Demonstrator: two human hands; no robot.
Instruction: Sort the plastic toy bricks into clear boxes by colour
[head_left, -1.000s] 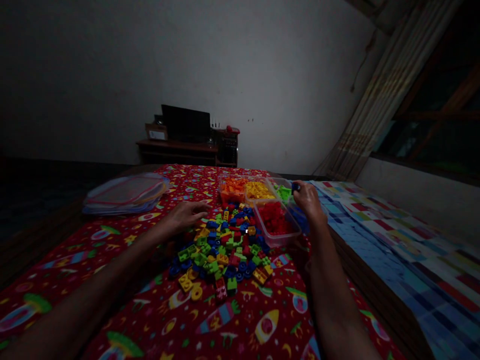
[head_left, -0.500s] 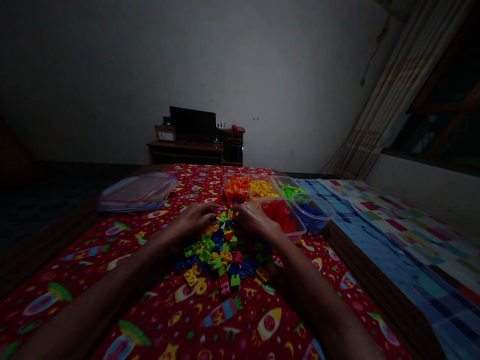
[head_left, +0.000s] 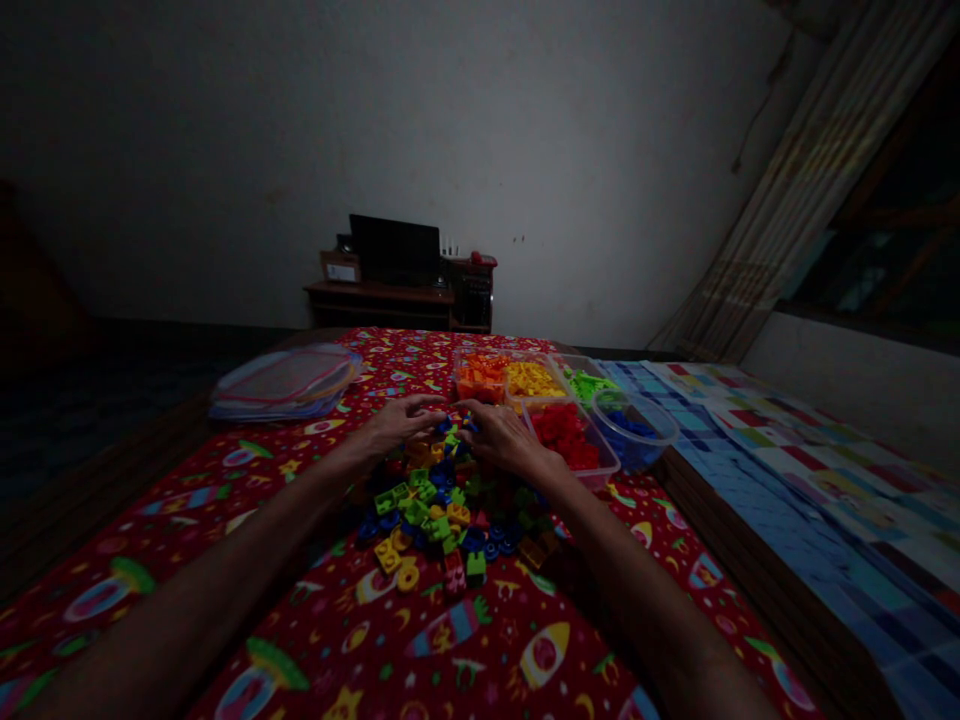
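A heap of small plastic bricks (head_left: 439,515) in green, blue, yellow, orange and red lies on a red cloth printed with rockets (head_left: 480,640). Both hands hover over the far side of the heap, fingertips almost meeting. My left hand (head_left: 397,422) has its fingers curled down toward the bricks. My right hand (head_left: 501,438) also bends its fingers onto the pile near a blue brick. The dim light hides whether either hand grips a piece. Just beyond stand clear tubs of orange bricks (head_left: 480,378), yellow bricks (head_left: 529,380), green bricks (head_left: 586,382), red bricks (head_left: 564,432) and blue bricks (head_left: 636,428).
A stack of clear tub lids (head_left: 289,380) lies at the far left of the cloth. A chequered blue and multicolour cloth (head_left: 810,480) covers the surface to the right. A low wooden stand with a dark screen (head_left: 397,260) is against the back wall.
My right hand has come back from the blue tub at the right to the heap, meeting the left hand over its far side. The view has shifted slightly.
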